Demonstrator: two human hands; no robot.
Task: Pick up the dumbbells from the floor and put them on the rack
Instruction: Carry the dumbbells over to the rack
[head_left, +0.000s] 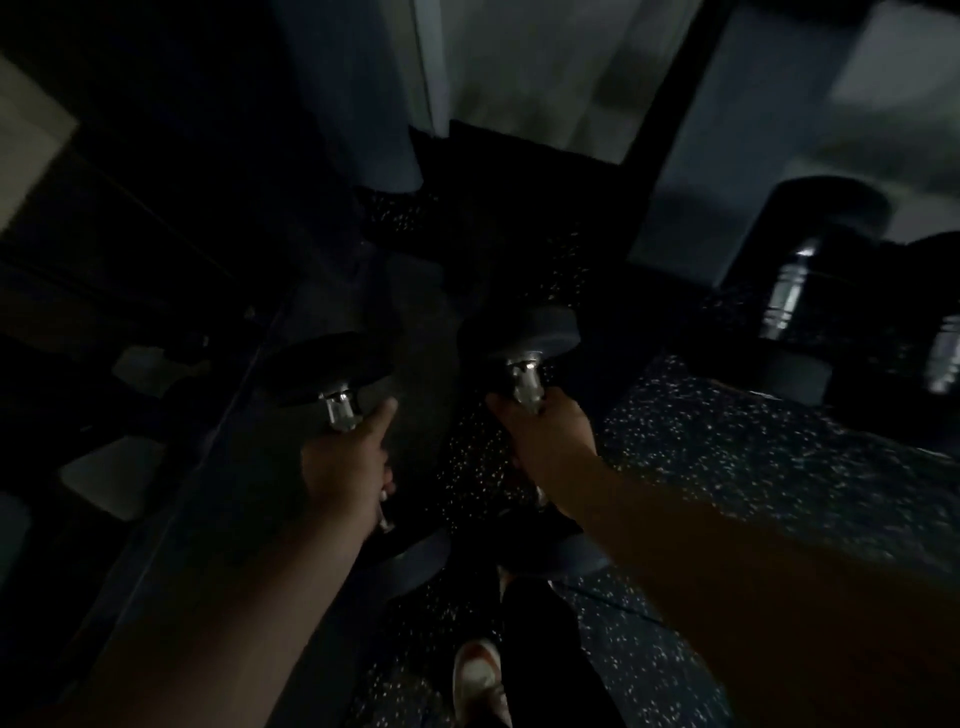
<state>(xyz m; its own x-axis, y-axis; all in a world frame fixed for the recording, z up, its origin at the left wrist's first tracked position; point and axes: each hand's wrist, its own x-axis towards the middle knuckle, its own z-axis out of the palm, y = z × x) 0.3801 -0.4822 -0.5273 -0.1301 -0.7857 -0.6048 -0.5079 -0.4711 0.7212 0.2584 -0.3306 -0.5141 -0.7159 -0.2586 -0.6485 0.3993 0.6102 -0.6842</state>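
The scene is dark and blurred. My left hand (349, 467) is wrapped around the chrome handle of a black round-headed dumbbell (324, 371), index finger stretched along the handle; its near head (415, 564) shows below my wrist. My right hand (545, 441) grips the handle of a second black dumbbell (519, 332), held beside the first, above the speckled floor. Along the left stands the dark rack (208, 415); its shelves are hard to make out.
Two more dumbbells (795, 296) with chrome handles lie on the speckled rubber floor (727, 457) at the right. A dark upright post (670, 104) rises at the centre back. My dark trouser leg and white shoe (478, 675) are below.
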